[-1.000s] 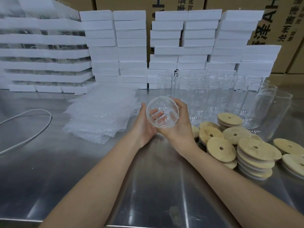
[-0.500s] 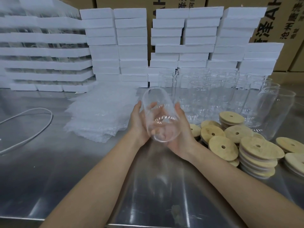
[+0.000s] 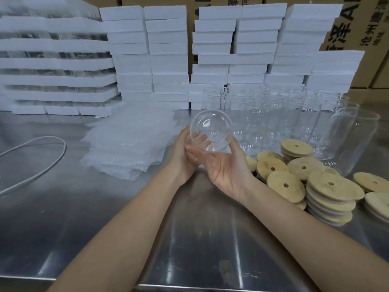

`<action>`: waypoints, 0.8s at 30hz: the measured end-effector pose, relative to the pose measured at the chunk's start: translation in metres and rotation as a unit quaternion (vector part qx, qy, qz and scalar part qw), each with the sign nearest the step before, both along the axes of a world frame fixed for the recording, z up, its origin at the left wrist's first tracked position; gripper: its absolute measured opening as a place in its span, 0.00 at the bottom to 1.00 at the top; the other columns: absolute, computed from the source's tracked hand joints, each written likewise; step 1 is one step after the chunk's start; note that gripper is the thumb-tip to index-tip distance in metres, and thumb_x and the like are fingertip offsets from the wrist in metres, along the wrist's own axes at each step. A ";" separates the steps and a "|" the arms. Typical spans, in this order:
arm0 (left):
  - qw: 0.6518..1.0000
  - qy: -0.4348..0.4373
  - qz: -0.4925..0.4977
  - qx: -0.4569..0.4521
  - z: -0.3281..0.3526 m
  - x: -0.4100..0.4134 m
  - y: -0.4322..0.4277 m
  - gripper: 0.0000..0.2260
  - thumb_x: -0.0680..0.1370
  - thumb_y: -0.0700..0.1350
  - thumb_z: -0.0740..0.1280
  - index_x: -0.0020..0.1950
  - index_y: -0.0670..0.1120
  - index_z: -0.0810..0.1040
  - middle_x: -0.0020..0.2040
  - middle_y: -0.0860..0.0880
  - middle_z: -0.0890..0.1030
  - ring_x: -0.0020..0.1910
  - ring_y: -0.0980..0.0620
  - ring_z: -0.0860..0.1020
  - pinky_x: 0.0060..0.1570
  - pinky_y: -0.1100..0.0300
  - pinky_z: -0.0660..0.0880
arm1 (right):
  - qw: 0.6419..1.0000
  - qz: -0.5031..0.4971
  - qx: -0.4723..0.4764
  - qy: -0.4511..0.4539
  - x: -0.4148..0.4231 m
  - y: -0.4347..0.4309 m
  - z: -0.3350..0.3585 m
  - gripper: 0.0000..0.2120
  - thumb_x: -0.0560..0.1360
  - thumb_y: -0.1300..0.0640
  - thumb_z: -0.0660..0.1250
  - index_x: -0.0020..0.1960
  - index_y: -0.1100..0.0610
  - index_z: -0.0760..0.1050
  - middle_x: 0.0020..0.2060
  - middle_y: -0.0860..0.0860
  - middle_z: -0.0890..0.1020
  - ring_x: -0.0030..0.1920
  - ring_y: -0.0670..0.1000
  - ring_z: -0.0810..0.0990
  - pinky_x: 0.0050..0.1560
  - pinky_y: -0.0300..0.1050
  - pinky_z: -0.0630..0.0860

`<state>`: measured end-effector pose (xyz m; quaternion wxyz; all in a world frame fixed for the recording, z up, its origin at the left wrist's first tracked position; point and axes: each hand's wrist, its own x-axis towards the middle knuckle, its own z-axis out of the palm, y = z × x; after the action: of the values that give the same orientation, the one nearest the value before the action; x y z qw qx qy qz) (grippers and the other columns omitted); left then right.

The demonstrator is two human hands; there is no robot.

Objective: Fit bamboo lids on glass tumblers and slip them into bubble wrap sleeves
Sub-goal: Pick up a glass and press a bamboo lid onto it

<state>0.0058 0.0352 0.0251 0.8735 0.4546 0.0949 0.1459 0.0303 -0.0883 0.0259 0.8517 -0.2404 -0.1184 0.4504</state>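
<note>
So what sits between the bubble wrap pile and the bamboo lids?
In the head view, both hands: the left hand grips one glass tumbler and the right hand cradles it, tipped end-on to the camera, above the steel table.

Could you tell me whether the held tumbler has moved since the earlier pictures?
Yes: the tumbler has turned from tilted lengthwise to end-on, but it remains in the same spot, left of the lids.
</note>
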 end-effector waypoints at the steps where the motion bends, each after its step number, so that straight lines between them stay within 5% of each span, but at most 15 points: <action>1: 0.999 -0.009 -0.009 0.030 0.000 0.001 0.001 0.18 0.79 0.55 0.62 0.62 0.45 0.77 0.56 0.46 0.81 0.52 0.47 0.81 0.54 0.53 0.76 | 0.998 -0.032 -0.023 -0.039 0.000 0.001 0.001 0.37 0.76 0.38 0.62 0.72 0.66 0.64 0.63 0.65 0.77 0.60 0.62 0.79 0.56 0.45 0.80; 3: 0.996 -0.028 -0.019 0.080 0.001 0.002 0.004 0.10 0.75 0.51 0.65 0.46 0.48 0.84 0.45 0.49 0.82 0.41 0.51 0.82 0.44 0.57 0.78 | 0.986 -0.097 -0.068 -0.118 -0.001 0.003 0.002 0.33 0.73 0.38 0.63 0.72 0.53 0.64 0.58 0.62 0.82 0.58 0.61 0.81 0.55 0.51 0.81; 5: 0.995 -0.027 -0.010 0.100 0.002 0.000 0.008 0.10 0.70 0.54 0.69 0.41 0.49 0.84 0.42 0.49 0.82 0.35 0.52 0.80 0.39 0.56 0.76 | 0.959 -0.172 -0.116 -0.194 -0.002 0.002 0.004 0.40 0.68 0.39 0.67 0.76 0.43 0.55 0.55 0.58 0.84 0.53 0.58 0.84 0.55 0.57 0.80; 9: 0.982 -0.030 -0.007 0.189 0.002 -0.002 0.014 0.33 0.71 0.69 0.60 0.63 0.46 0.78 0.60 0.47 0.81 0.57 0.48 0.80 0.52 0.52 0.75 | 0.880 -0.318 -0.159 -0.316 0.001 0.001 0.005 0.49 0.64 0.41 0.72 0.78 0.38 0.47 0.49 0.54 0.83 0.49 0.51 0.85 0.43 0.49 0.83; 13: 0.948 -0.035 -0.005 0.315 0.001 -0.006 0.002 0.47 0.52 0.77 0.70 0.64 0.52 0.73 0.56 0.56 0.82 0.57 0.57 0.80 0.53 0.63 0.76 | 0.742 -0.381 -0.290 -0.469 0.005 -0.001 0.000 0.45 0.68 0.37 0.68 0.78 0.38 0.46 0.54 0.47 0.76 0.50 0.35 0.78 0.48 0.33 0.76; 15: 0.934 -0.036 -0.013 0.354 -0.005 -0.006 0.001 0.55 0.50 0.76 0.72 0.71 0.52 0.64 0.57 0.54 0.81 0.56 0.55 0.81 0.50 0.65 0.77 | 0.699 -0.380 -0.316 -0.516 0.006 -0.004 -0.004 0.38 0.73 0.37 0.63 0.78 0.40 0.49 0.56 0.47 0.73 0.54 0.37 0.76 0.53 0.38 0.74; 18: 0.952 -0.039 -0.001 0.305 -0.010 -0.007 0.005 0.44 0.64 0.63 0.76 0.73 0.50 0.59 0.60 0.47 0.80 0.55 0.49 0.82 0.50 0.58 0.80 | 0.712 -0.379 -0.288 -0.516 0.009 -0.007 0.000 0.21 0.83 0.50 0.54 0.75 0.47 0.62 0.57 0.51 0.74 0.58 0.51 0.77 0.62 0.54 0.75; 19: 0.962 -0.036 0.018 0.271 -0.011 -0.006 0.004 0.40 0.67 0.59 0.75 0.72 0.49 0.60 0.60 0.45 0.80 0.55 0.48 0.82 0.51 0.54 0.80 | 0.679 -0.377 -0.320 -0.543 0.012 -0.008 0.002 0.19 0.84 0.53 0.53 0.74 0.50 0.65 0.58 0.52 0.75 0.59 0.53 0.77 0.62 0.53 0.74; 21: 0.966 -0.026 0.073 0.248 -0.012 -0.002 0.003 0.35 0.66 0.56 0.76 0.67 0.49 0.64 0.59 0.46 0.80 0.55 0.49 0.82 0.55 0.47 0.79 | 0.523 -0.325 -0.463 -0.638 0.016 -0.011 0.004 0.20 0.83 0.59 0.54 0.74 0.52 0.65 0.63 0.53 0.73 0.63 0.55 0.75 0.60 0.51 0.72; 23: 0.956 -0.007 0.126 0.265 -0.014 0.002 0.005 0.31 0.68 0.56 0.76 0.65 0.49 0.66 0.51 0.58 0.83 0.53 0.56 0.81 0.53 0.51 0.80 | 0.358 -0.231 -0.601 -0.676 0.016 -0.013 0.002 0.23 0.79 0.60 0.56 0.74 0.52 0.64 0.65 0.54 0.70 0.64 0.58 0.73 0.50 0.49 0.68; 24: 0.950 -0.002 0.143 0.277 -0.015 0.004 0.008 0.29 0.70 0.55 0.75 0.65 0.49 0.66 0.46 0.63 0.82 0.50 0.61 0.81 0.47 0.58 0.80 | 0.318 -0.197 -0.635 -0.676 0.013 -0.013 0.001 0.23 0.78 0.60 0.56 0.73 0.53 0.65 0.65 0.54 0.70 0.63 0.59 0.72 0.48 0.49 0.65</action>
<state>0.0097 0.0435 0.0096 0.6837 0.6597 0.1131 0.2907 0.0438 -0.1014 0.0267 0.1269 -0.9449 -0.2802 -0.1123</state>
